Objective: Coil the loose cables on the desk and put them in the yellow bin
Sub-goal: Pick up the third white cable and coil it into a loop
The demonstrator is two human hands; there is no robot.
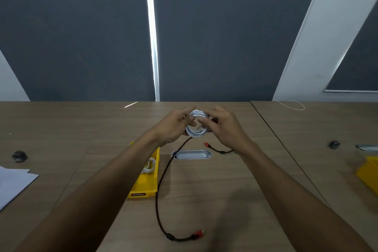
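A white cable wound into a coil [196, 126] is held up above the desk between both hands. My left hand [173, 127] grips its left side and my right hand [225, 127] pinches its right side. On the desk lies a loose black cable [161, 178] with red plugs at both ends, curving from near my hands down to the front. The yellow bin [146, 185] stands left of it, partly hidden by my left forearm, with another coiled white cable [150, 165] inside.
A silver oval cable grommet [192, 154] is set in the desk behind the black cable. White paper [12, 184] lies at the left edge. Another yellow bin [368, 176] sits at the far right. Two dark round caps [19, 156] [333, 144] are on the desk.
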